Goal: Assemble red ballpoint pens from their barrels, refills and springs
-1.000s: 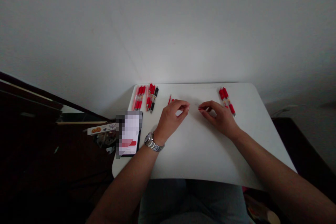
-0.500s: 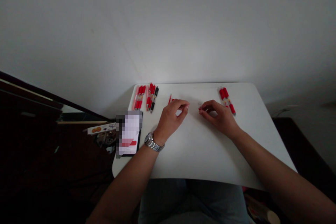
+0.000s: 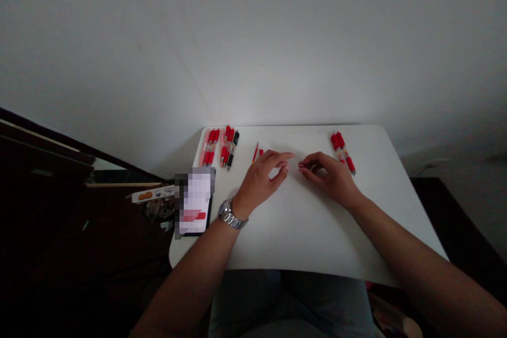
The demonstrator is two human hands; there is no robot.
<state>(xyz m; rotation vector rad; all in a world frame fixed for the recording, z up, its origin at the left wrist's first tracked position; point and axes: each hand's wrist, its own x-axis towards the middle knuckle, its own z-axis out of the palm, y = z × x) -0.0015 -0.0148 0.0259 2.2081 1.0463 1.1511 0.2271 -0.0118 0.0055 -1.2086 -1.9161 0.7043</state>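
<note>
My right hand (image 3: 328,174) pinches a small red and clear pen part (image 3: 300,162) between thumb and fingertips, above the table. My left hand (image 3: 263,174), with a metal watch (image 3: 232,214) on its wrist, faces it from the left. Its index finger is stretched out to the clear end of the part; whether it touches cannot be told. The left thumb stands apart from that finger. Just behind the left hand lie a thin red refill (image 3: 255,152) and a small red piece (image 3: 261,152), partly hidden by the hand.
Two red pens (image 3: 343,151) lie at the right of the white table (image 3: 301,232). Several red and pink pens (image 3: 209,148) and a black pen (image 3: 233,150) lie at the back left. A phone (image 3: 195,203) rests on the left edge. A wall (image 3: 293,63) rises behind.
My left index finger has straightened toward the right hand, and its pinch with the thumb has opened. The right hand has shifted only slightly and keeps its grip.
</note>
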